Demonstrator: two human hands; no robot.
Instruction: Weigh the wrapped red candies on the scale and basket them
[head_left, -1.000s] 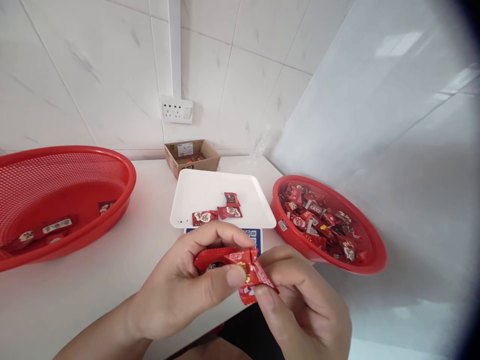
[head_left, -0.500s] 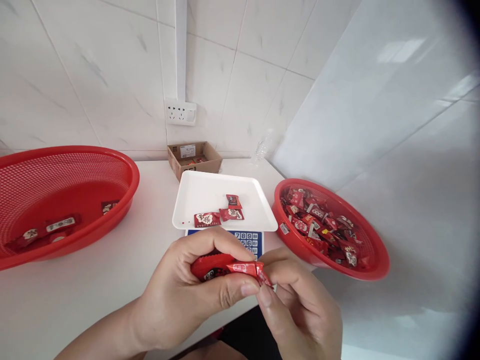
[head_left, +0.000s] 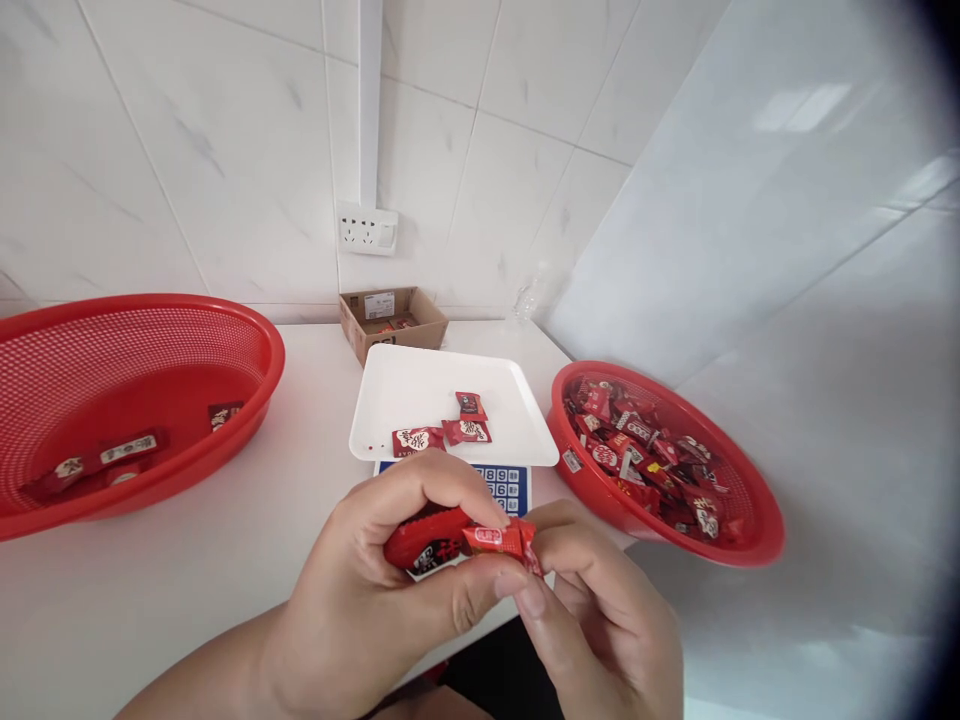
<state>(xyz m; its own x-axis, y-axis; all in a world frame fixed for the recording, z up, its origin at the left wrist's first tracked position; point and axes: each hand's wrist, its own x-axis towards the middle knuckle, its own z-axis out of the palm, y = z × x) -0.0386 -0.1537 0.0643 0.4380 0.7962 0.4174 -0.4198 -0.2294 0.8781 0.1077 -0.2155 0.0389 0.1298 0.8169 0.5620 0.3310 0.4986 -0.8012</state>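
Note:
My left hand [head_left: 397,590] is closed around red wrapped sweets; a dark red packet [head_left: 427,540] lies in its palm and a smaller bright red packet [head_left: 495,538] sticks out between thumb and forefinger. The thumb and fingers of my right hand [head_left: 600,600] pinch the right end of the smaller packet. Behind the hands, a white tray [head_left: 412,385] sits on a scale with a blue keypad [head_left: 514,485], partly hidden by my left hand. On the tray lie three red packets [head_left: 470,405] near its front edge.
At the left stands a large red basket [head_left: 266,350] holding a few packets. Another red basket [head_left: 757,515] on the right holds many red packets. Behind the tray is an open cardboard box [head_left: 412,325] against the tiled wall, below a power socket [head_left: 367,230].
The bright red packet has tilted slightly between my fingers, and more of the dark packet's print shows. The whole view has shifted a little.

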